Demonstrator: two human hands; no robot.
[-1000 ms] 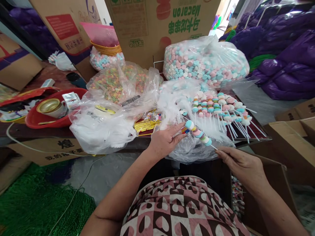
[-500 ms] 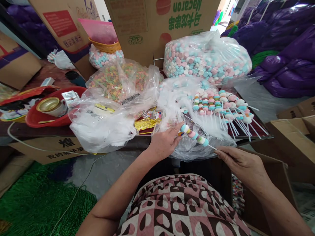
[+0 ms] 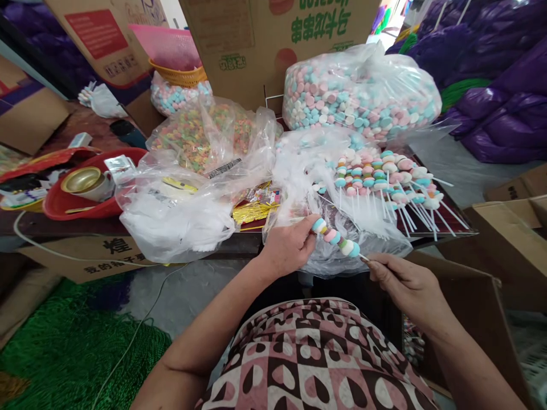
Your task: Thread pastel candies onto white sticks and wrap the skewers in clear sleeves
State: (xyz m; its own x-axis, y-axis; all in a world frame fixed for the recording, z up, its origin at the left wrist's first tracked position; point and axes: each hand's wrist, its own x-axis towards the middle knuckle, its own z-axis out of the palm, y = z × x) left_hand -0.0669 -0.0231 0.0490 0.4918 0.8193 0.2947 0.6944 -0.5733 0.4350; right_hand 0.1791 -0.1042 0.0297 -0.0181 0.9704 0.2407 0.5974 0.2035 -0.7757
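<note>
A candy skewer (image 3: 337, 238) of blue, pink and white discs on a thin white stick hangs between my hands over the table's front edge. My right hand (image 3: 399, 282) pinches the stick's lower end. My left hand (image 3: 287, 248) is closed at the skewer's top, fingertips on the top blue disc. Behind it, a row of finished skewers (image 3: 384, 182) lies on clear plastic. A large bag of pastel discs (image 3: 361, 97) sits at the back.
A bag of small multicoloured candies (image 3: 205, 134) and crumpled plastic bags (image 3: 175, 219) lie left of my hands, with gold twist ties (image 3: 252, 212) between. A red basin (image 3: 92, 196) holds tape. Cardboard boxes (image 3: 273, 45) stand behind; an open box (image 3: 478, 307) is at right.
My left hand has closed in on the skewer's top end. The skewer and both hands have shifted slightly left and nearer to me.
</note>
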